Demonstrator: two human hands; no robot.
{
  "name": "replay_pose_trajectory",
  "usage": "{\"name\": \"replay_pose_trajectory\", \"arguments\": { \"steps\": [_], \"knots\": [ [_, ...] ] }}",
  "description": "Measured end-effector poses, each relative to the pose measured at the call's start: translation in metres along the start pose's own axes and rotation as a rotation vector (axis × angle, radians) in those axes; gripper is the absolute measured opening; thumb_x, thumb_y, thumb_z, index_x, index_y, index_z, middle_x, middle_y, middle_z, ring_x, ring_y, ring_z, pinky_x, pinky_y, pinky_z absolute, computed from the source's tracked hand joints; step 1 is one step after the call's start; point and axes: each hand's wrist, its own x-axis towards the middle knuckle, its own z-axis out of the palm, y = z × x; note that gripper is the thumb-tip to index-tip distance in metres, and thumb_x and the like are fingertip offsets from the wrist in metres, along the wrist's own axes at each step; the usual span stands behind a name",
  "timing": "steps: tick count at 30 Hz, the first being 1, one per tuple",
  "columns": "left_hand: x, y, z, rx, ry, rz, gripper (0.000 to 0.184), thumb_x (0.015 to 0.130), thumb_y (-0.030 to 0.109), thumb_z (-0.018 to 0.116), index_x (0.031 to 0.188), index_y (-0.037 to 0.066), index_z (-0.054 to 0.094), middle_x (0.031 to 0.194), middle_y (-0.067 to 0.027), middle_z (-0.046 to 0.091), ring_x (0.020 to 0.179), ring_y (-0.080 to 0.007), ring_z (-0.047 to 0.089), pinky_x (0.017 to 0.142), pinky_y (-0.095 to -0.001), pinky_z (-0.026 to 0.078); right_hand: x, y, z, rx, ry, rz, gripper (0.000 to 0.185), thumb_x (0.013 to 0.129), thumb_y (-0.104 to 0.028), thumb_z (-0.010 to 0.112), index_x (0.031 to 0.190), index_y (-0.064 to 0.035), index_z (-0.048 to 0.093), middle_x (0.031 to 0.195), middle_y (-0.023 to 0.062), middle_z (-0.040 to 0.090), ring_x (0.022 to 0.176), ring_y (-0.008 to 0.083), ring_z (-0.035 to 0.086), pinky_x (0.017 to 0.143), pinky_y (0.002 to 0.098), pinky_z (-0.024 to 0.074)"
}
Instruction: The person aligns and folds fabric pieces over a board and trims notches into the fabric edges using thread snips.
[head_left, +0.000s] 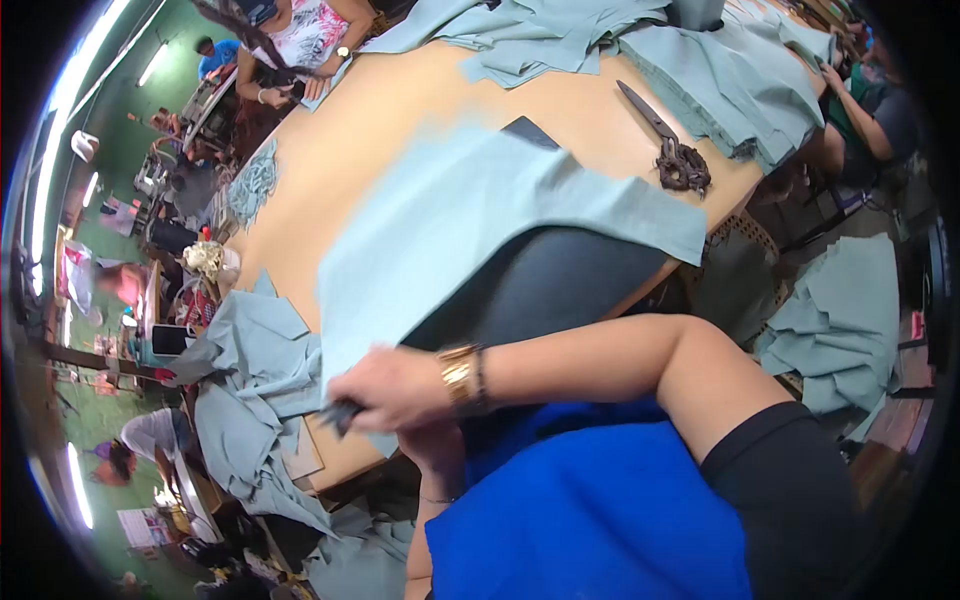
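A light blue-green cut fabric piece [450, 220] with a curved edge spreads before me over a dark grey sheet [570, 285], whose dark corner also shows at the far side. Reaching across from the right, my right hand [390, 390] is closed near the fabric's near-left end. Out of its fingers pokes a small dark object [343, 415], too blurred to name. My left hand [432, 442] is just below it, close to the table edge, its fingers hidden behind the right hand.
Large shears [660, 135] with wrapped handles lie on the wooden table [400, 130]. Fabric stacks [720, 80] cover the far right, and loose fabric [255, 370] heaps at left. Another person's hands [310, 90] work at the far edge. More fabric [840, 320] hangs at right.
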Motion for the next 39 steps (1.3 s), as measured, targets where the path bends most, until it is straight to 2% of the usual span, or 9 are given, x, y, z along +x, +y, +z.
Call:
{"name": "replay_pose_trajectory", "arguments": {
  "steps": [5,8,13,17,18,19,28,32,39],
  "knots": [
    [0.006,0.044,-0.036,0.536,0.369,-0.082,0.058,0.102,0.042,0.043,0.148,0.007,0.036,0.142,-0.0181,0.044,0.136,-0.0325,0.038,0.114,-0.0506,0.029,0.028,-0.078,0.025,0.629,-0.232,-0.203,0.022,0.090,-0.023,0.065,0.096,-0.0016,0.060,0.080,0.0123,0.063,0.075,0.0185,0.059,0.070,0.0341,0.0487],
    [0.032,0.093,0.013,1.313,0.509,0.443,0.060,0.101,0.043,0.045,0.148,0.007,0.037,0.144,-0.0192,0.043,0.138,-0.0338,0.036,0.115,-0.0516,0.027,0.026,-0.098,-0.002,0.987,-0.055,-0.338,0.015,0.095,-0.014,0.062,0.105,-0.0042,0.061,0.093,0.0049,0.063,0.079,0.0132,0.056,0.073,0.0306,0.0477],
    [0.117,0.116,0.123,1.950,-0.014,0.917,0.063,0.100,0.045,0.048,0.149,0.006,0.037,0.148,-0.0210,0.040,0.141,-0.0360,0.032,0.117,-0.0533,0.022,-0.036,-0.033,-0.127,1.445,0.207,-0.260,0.033,0.102,-0.032,0.045,0.114,-0.0073,0.064,0.102,0.0075,0.070,0.096,0.0238,0.069,0.096,0.0416,0.0547],
    [0.150,0.070,0.139,2.005,-0.518,0.420,0.081,0.091,0.058,0.056,0.152,0.010,0.035,0.158,-0.0249,0.024,0.149,-0.0410,0.014,0.117,-0.0592,0.016,-0.103,0.036,-0.184,1.178,1.120,0.185,0.030,0.102,-0.028,0.046,0.109,-0.0036,0.063,0.087,0.0023,0.069,0.069,0.0146,0.065,0.099,0.0573,0.0512],
    [0.153,0.054,0.129,1.986,-0.545,0.372,0.081,0.091,0.057,0.058,0.152,0.010,0.034,0.159,-0.0226,0.023,0.149,-0.0398,0.017,0.119,-0.0553,0.013,-0.153,0.104,-0.207,1.330,0.697,-0.047,0.025,0.100,-0.024,0.048,0.106,-0.0038,0.062,0.082,0.0013,0.067,0.050,0.0080,0.050,0.098,0.0573,0.0510],
    [0.154,0.044,0.126,1.994,-0.576,0.346,0.087,0.087,0.065,0.057,0.152,0.011,0.035,0.158,-0.0245,0.024,0.149,-0.0409,0.016,0.116,-0.0618,0.016,-0.150,0.067,-0.191,1.107,1.258,0.261,0.021,0.099,-0.023,0.051,0.099,-0.0045,0.062,0.075,0.0000,0.064,0.042,0.0063,0.034,0.094,0.0544,0.0538],
    [0.145,0.009,0.120,2.108,-0.530,0.311,0.093,0.082,0.073,0.056,0.153,0.017,0.035,0.162,-0.0200,0.017,0.151,-0.0381,0.012,0.114,-0.0662,0.010,-0.215,0.092,-0.195,1.159,1.168,0.260,0.020,0.095,-0.023,0.058,0.098,-0.0042,0.064,0.080,0.0001,0.063,0.047,0.0056,0.038,0.089,0.0519,0.0567],
    [0.158,0.014,0.110,2.009,-0.527,0.263,0.079,0.090,0.063,0.053,0.152,0.016,0.037,0.161,-0.0199,0.020,0.150,-0.0367,0.014,0.115,-0.0645,0.011,-0.219,0.094,-0.214,1.087,1.114,0.430,0.032,0.097,-0.026,0.055,0.114,0.0007,0.062,0.099,0.0125,0.067,0.086,0.0291,0.068,0.084,0.0470,0.0591],
    [0.159,0.064,0.100,1.330,-0.329,0.397,0.047,0.102,0.033,0.051,0.140,0.004,0.050,0.145,-0.0207,0.045,0.138,-0.0290,0.040,0.113,-0.0348,0.029,-0.210,0.103,-0.259,-0.312,1.324,0.167,0.028,0.101,-0.027,0.057,0.109,-0.0016,0.066,0.102,0.0076,0.068,0.090,0.0149,0.064,0.080,0.0268,0.0497]
  ]
}}
